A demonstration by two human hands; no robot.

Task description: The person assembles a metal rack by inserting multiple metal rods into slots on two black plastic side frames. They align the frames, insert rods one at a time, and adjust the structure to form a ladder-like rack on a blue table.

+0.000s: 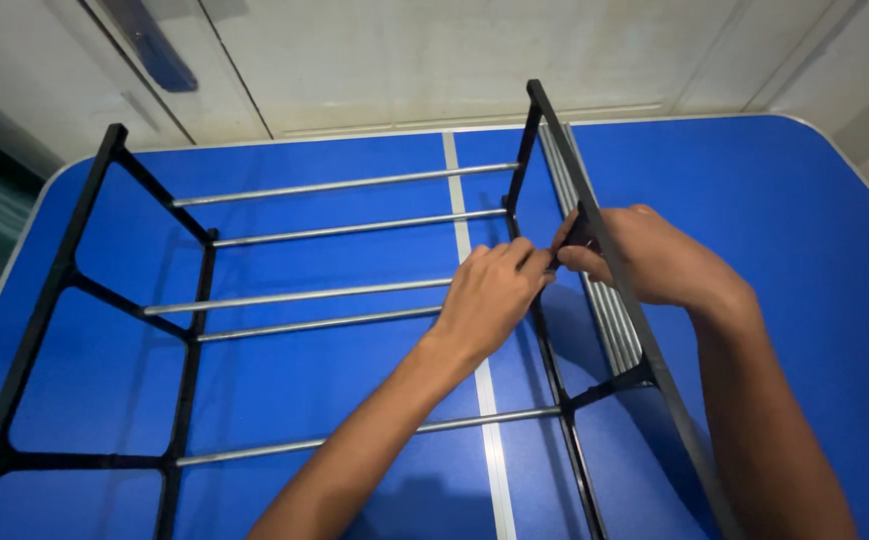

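A rack of two black plastic side frames joined by several silver metal rods stands on a blue table (794, 230). My left hand (489, 300) grips the right end of a silver rod (294, 297) where it meets the right black frame (594, 225). At that same joint my right hand (644, 255) holds the frame's upper bar and pinches its socket. The left black frame (49, 300) stands free of both hands.
A bundle of loose silver rods (609, 315) lies on the table just under the right frame. A white seam (484, 385) runs down the table's middle. Beyond the table's far edge is a pale tiled floor (404, 50).
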